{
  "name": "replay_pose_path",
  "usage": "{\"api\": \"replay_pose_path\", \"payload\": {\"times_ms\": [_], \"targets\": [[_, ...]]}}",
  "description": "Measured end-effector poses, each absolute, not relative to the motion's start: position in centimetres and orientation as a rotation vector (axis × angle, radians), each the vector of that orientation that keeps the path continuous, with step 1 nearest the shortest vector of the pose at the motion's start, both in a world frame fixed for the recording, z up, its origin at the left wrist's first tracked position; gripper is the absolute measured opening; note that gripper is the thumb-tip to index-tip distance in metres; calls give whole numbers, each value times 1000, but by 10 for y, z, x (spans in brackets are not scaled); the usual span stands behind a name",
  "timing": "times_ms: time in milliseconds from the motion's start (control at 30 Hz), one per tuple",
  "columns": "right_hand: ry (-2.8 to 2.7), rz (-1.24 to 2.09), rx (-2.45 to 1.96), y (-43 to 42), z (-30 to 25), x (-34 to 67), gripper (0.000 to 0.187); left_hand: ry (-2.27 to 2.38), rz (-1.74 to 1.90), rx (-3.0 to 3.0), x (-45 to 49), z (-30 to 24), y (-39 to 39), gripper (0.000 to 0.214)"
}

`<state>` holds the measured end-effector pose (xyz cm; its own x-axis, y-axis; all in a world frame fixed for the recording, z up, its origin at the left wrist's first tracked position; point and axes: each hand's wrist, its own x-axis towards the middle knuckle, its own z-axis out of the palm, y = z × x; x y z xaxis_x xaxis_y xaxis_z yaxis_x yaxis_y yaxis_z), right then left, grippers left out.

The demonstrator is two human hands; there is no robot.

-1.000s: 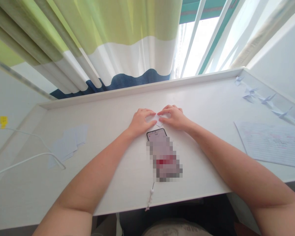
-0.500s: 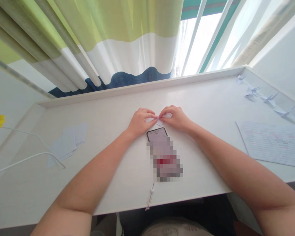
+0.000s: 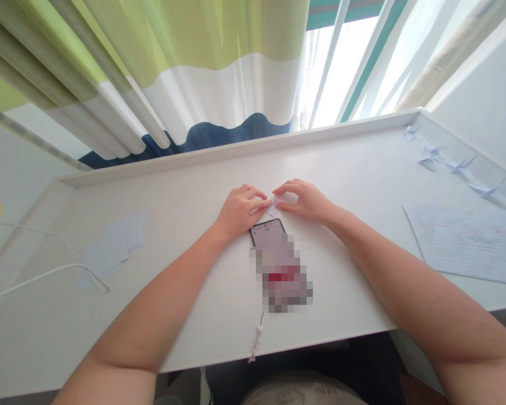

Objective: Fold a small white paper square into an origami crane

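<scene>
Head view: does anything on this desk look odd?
Yes: the smartphone is mostly covered by a pixelated block that spills past its edges, hiding its screen. Nothing else stands out.

White desk beneath a green, white and navy curtain. Smartphone lying mid-desk, screen pixelated. Loose pale paper squares overlapping at left, just beside a white cable. Small origami cranes along the right edge, above a lined sheet with reddish markings.
</scene>
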<state>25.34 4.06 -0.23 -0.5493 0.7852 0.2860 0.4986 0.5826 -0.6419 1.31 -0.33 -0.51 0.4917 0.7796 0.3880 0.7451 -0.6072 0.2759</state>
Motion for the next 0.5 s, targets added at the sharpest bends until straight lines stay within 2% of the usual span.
{"api": "replay_pose_path", "payload": {"times_ms": [300, 500], "targets": [[-2424, 522, -952, 37, 2, 254, 19, 1280, 689, 2712, 11, -7, 0, 23], [-2497, 438, -1056, 34, 5, 253, 19, 1334, 619, 2654, 11, -1, -1, 20]]}}
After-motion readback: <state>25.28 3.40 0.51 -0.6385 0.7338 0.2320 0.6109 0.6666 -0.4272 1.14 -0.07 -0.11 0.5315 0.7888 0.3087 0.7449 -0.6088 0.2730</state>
